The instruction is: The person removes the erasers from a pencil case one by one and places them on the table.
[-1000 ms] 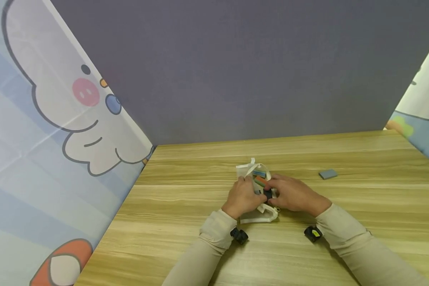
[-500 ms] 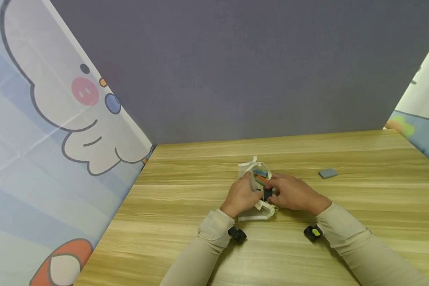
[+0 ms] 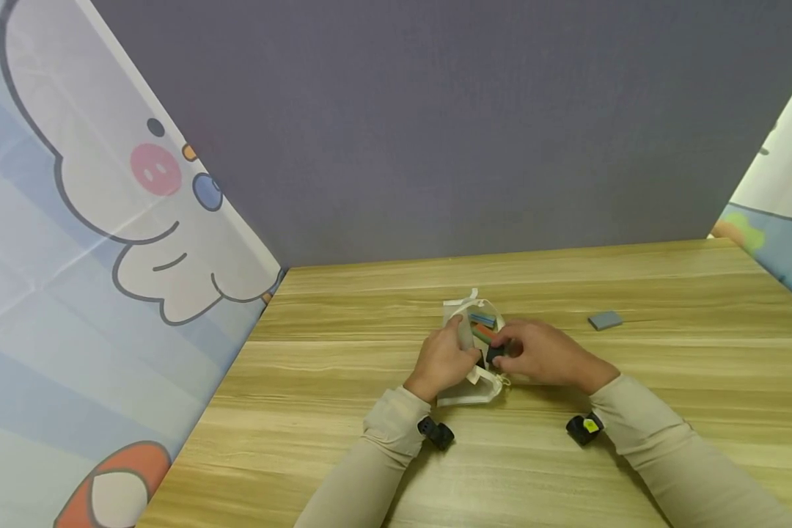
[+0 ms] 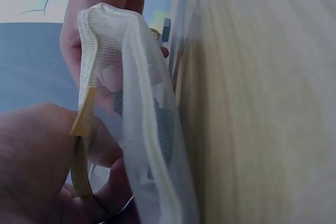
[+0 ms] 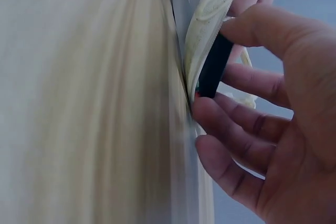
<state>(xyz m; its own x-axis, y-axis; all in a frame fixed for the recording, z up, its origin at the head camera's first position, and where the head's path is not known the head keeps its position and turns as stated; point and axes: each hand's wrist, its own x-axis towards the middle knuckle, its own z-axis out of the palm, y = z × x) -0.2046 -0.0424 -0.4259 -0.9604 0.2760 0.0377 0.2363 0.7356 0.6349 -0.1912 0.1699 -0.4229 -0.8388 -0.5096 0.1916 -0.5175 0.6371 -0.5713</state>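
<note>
A see-through mesh pouch with cream trim and a cord lies on the table, its mouth held apart. My left hand grips the near-left edge of that mouth; in the left wrist view the mesh runs past the thumb and fingers. Between thumb and fingers, my right hand pinches a small black block at the mouth, right beside the cream rim. Within the pouch are an orange-and-green piece and a blue piece. My hands cover part of the pouch.
A flat grey block lies on the wooden table, to the right of and beyond my right hand. A dark grey panel stands along the table's far edge. A cartoon-printed sheet hangs at the left.
My left hand and the pouch have shifted slightly, the mouth's far edge going right. My right-hand fingers have changed their hold on the black block, which sits at about the same place.
</note>
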